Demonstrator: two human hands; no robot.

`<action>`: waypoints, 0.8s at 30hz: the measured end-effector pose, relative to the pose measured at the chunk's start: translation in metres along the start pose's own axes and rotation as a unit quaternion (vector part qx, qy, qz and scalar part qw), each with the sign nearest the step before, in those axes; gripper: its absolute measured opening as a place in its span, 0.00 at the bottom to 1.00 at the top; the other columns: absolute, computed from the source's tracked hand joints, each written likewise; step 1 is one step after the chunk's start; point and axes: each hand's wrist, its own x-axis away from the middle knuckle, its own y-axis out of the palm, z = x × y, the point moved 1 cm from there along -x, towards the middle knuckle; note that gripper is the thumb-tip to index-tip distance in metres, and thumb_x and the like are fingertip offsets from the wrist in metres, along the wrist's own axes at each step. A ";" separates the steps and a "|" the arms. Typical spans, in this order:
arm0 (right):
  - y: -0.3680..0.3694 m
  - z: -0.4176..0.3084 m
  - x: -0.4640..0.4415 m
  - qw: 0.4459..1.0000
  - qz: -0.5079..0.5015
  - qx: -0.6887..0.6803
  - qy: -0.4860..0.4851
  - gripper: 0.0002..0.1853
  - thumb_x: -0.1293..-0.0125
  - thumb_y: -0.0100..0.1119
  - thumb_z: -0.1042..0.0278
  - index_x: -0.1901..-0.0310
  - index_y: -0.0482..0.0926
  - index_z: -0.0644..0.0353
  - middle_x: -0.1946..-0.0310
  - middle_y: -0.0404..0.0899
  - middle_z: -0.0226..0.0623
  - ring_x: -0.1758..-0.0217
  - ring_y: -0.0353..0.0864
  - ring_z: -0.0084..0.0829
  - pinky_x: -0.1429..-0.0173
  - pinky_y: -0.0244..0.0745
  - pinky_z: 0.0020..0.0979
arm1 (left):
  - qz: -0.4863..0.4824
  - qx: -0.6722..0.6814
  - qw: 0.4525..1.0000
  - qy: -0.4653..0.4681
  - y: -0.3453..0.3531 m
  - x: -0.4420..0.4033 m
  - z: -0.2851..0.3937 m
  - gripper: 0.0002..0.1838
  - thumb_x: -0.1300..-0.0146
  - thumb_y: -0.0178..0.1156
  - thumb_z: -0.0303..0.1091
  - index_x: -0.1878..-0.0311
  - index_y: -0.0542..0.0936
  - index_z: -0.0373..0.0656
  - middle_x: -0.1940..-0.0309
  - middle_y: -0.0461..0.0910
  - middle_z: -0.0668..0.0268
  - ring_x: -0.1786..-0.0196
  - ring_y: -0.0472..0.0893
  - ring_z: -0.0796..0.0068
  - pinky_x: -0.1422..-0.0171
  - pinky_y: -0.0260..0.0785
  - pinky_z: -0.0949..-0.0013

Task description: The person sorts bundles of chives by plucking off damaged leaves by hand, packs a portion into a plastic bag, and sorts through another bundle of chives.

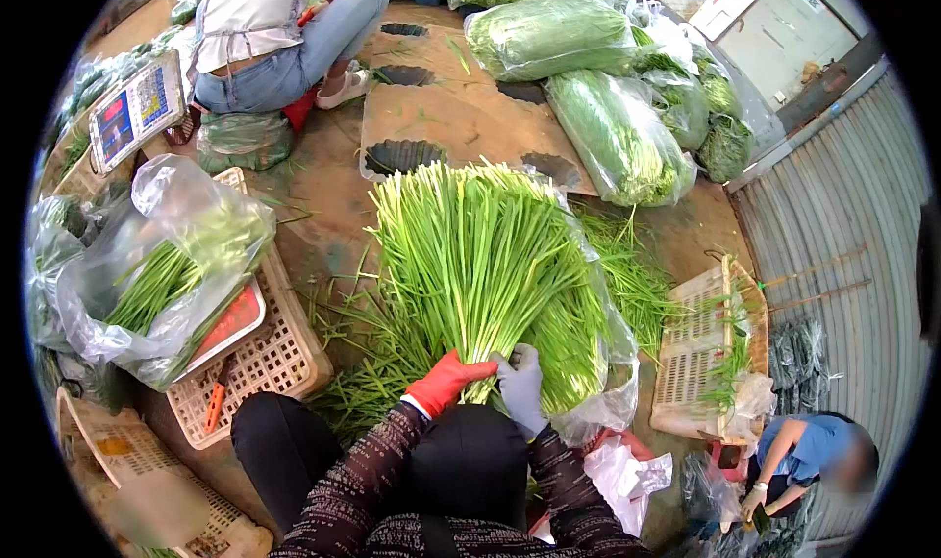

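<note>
A large fanned bundle of long green stalks [470, 254] lies in front of my knees, its narrow end toward me. My left hand [446, 382], in a red glove, is closed round the narrow end from the left. From the right, my right hand [521, 387], in a grey glove, grips the same end, the two hands nearly touching. Beside the bundle on the right, more stalks [573, 362] lie on clear plastic. Loose greens [363, 391] are scattered on the floor at the left.
A clear bag of greens [162, 284] rests on a scale over an upturned crate [265, 372] at left, with an orange-handled knife [215, 407]. Another crate [686, 352] stands right. Bagged bundles [549, 34] lie ahead. One person [265, 39] squats ahead; another [799, 455] is lower right.
</note>
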 end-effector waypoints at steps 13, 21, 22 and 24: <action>-0.028 0.006 0.001 0.997 0.064 -0.039 0.005 0.19 0.39 0.55 0.70 0.49 0.70 0.73 0.62 0.78 0.41 0.63 0.76 0.26 0.58 0.71 0.26 | 0.038 0.340 0.903 -0.259 -0.005 -0.003 -0.007 0.17 0.40 0.57 0.35 0.49 0.74 0.38 0.61 0.81 0.57 0.63 0.82 0.62 0.54 0.77 0.57; -0.017 -0.061 -0.069 0.980 0.043 0.176 -0.077 0.13 0.39 0.55 0.66 0.54 0.76 0.62 0.64 0.81 0.42 0.64 0.81 0.33 0.59 0.73 0.32 | 0.076 0.298 0.909 -0.282 -0.005 -0.002 -0.006 0.19 0.41 0.59 0.37 0.48 0.73 0.41 0.59 0.80 0.57 0.60 0.81 0.62 0.54 0.75 0.56; -0.014 -0.062 -0.079 0.981 0.043 0.174 -0.080 0.13 0.39 0.55 0.66 0.54 0.76 0.62 0.64 0.81 0.42 0.64 0.81 0.33 0.59 0.73 0.32 | 0.079 0.291 0.915 -0.268 -0.009 -0.005 -0.013 0.19 0.41 0.59 0.38 0.48 0.73 0.41 0.59 0.80 0.56 0.61 0.81 0.62 0.54 0.75 0.55; -0.003 -0.051 -0.099 0.959 -0.058 0.277 -0.029 0.12 0.39 0.57 0.67 0.56 0.77 0.63 0.67 0.82 0.41 0.65 0.81 0.32 0.59 0.73 0.31 | 0.082 0.295 0.917 -0.256 -0.012 -0.007 -0.018 0.19 0.41 0.58 0.37 0.48 0.73 0.41 0.59 0.80 0.57 0.62 0.81 0.61 0.53 0.75 0.55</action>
